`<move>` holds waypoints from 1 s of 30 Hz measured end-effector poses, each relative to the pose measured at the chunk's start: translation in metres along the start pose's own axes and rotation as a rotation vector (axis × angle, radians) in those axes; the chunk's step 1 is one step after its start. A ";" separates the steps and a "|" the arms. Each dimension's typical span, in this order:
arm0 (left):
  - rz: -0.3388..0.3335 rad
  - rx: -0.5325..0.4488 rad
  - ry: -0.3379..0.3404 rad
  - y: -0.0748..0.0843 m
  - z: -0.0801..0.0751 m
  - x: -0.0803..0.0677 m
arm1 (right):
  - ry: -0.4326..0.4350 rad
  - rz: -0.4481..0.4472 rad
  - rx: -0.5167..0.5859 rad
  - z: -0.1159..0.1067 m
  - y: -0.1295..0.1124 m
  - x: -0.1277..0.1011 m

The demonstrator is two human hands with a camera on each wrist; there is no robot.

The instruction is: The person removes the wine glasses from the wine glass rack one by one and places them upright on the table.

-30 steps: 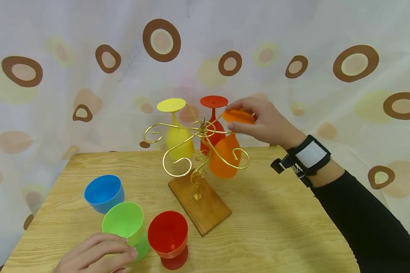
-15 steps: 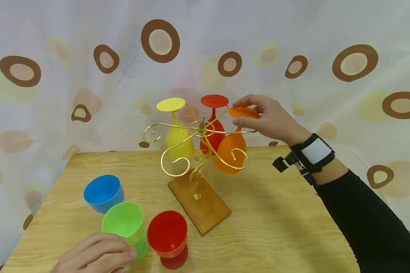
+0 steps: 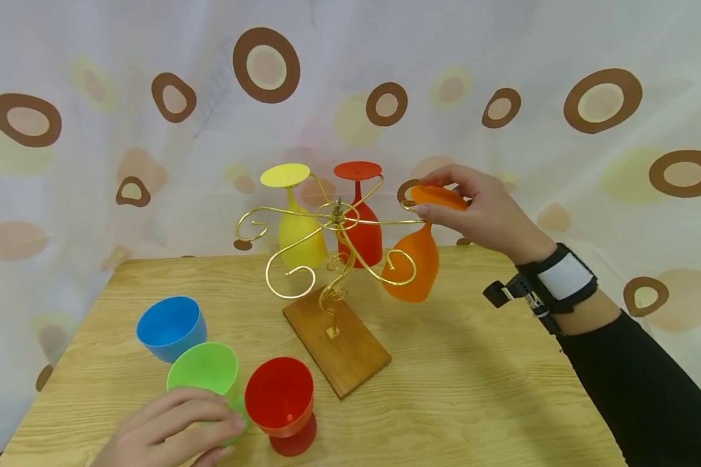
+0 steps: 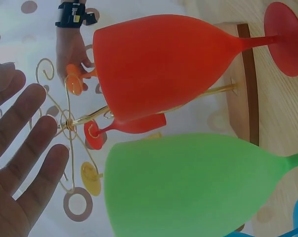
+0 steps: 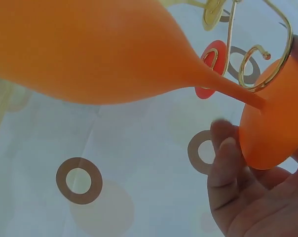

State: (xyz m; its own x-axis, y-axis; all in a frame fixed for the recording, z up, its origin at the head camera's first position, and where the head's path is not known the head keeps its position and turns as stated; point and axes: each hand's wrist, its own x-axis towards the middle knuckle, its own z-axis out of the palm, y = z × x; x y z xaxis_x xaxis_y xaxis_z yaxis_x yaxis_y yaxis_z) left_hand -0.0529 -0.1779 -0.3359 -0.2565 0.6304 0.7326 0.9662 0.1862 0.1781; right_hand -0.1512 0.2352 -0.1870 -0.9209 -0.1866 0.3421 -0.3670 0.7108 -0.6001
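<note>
My right hand [image 3: 426, 194] pinches the flat foot of an orange goblet [image 3: 416, 266] that hangs upside down at the outer end of an arm of the gold wire rack [image 3: 335, 224]. In the right wrist view the wire curl [image 5: 267, 64] wraps the stem just beside the foot [image 5: 272, 118], with my thumb [image 5: 225, 163] under it. A yellow goblet [image 3: 298, 233] and a red goblet [image 3: 359, 233] hang upside down on the rack. My left hand [image 3: 210, 428] lies at the near edge with straight fingers [image 4: 25, 148] against the upright green goblet [image 3: 204, 373].
The rack stands on a wooden base [image 3: 344, 347] mid-table. A blue goblet [image 3: 169, 327] and a red goblet [image 3: 280, 402] stand upright beside the green one at the near left. A circle-patterned curtain hangs behind the wooden table [image 3: 473, 389].
My right hand has drawn the orange goblet outward to the right along the rack arm. My left hand has crept slightly further onto the green goblet.
</note>
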 end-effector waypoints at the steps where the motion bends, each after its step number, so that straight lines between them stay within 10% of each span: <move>1: 0.007 -0.005 0.000 -0.001 0.001 0.000 | 0.002 -0.001 0.001 0.000 0.000 -0.002; 16: 0.062 -0.069 0.015 0.009 0.001 0.033 | 0.118 -0.241 -0.176 0.009 0.032 -0.024; 30: 0.053 -0.077 0.079 0.008 0.006 0.049 | 0.108 -0.314 -0.066 0.028 0.020 -0.042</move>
State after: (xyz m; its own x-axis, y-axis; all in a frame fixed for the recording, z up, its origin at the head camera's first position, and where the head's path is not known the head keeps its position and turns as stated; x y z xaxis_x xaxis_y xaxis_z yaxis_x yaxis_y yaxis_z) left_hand -0.0582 -0.1410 -0.3032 -0.2052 0.5760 0.7912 0.9782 0.0938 0.1854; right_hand -0.1232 0.2382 -0.2337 -0.7435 -0.3331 0.5800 -0.6182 0.6731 -0.4059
